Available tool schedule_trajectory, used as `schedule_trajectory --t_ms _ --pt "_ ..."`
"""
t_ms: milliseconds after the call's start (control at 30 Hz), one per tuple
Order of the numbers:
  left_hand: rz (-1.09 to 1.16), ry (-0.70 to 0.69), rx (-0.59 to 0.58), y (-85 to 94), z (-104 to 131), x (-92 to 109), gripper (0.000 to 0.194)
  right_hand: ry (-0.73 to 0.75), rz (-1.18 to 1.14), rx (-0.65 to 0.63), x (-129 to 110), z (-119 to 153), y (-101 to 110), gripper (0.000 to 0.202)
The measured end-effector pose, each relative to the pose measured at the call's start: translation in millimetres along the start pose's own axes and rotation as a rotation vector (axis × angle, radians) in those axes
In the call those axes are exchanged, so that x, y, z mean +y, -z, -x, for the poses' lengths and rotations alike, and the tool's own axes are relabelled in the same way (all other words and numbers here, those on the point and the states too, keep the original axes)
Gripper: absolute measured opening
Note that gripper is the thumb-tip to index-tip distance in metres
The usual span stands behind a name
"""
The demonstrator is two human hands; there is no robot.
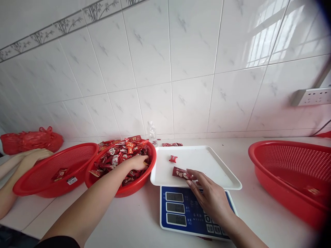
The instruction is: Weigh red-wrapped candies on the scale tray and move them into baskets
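My right hand (207, 189) pinches a dark red snack packet (182, 173) with white lettering, at the front of the white scale tray (219, 165). A small red wrapped piece (173, 158) lies on that tray, behind the packet. Below my right hand is the blue keypad panel of the digital scale (190, 203), partly covered by the hand. My left hand (139, 162) reaches into a red basket (152, 160) heaped with red snack packets (113, 155). Its fingertips are down among the packets, so their grip is hidden.
Left of the full basket stands another red basket (90, 151) with a few packets in it. Another person's hands (38, 156) are beside it, near a red plastic bag (33, 140). A clear bottle (152, 132) stands by the wall. A third red basket (263, 151) is at right.
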State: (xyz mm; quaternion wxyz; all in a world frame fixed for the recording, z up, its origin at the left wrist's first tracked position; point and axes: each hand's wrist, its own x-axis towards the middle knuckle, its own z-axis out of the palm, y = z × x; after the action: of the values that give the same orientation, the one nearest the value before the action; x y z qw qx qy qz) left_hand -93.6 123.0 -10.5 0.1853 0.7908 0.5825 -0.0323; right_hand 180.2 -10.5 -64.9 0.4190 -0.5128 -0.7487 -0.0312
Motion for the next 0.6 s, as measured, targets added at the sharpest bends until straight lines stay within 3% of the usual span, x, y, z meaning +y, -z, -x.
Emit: schedule_trajectory --t_ms 133,400,500,600 --pt "0.071 -0.007 0.051 12.2 5.4 -4.3 0.030 -0.008 -0.002 -0.008 0.6 -0.2 -0.2 0.029" --pt "0.310 -0.100 0.178 52.9 23.5 -14.6 0.047 0.001 -0.008 -0.011 -0.6 0.6 1.4 0.028" --pt "0.357 -0.099 0.245 58.6 22.5 -8.1 0.047 0.005 -0.012 -0.010 -0.9 0.2 1.4 0.028" --pt "0.509 -0.181 0.274 58.4 20.9 9.8 0.046 0.000 -0.022 -0.009 -1.2 -0.2 1.4 0.028"
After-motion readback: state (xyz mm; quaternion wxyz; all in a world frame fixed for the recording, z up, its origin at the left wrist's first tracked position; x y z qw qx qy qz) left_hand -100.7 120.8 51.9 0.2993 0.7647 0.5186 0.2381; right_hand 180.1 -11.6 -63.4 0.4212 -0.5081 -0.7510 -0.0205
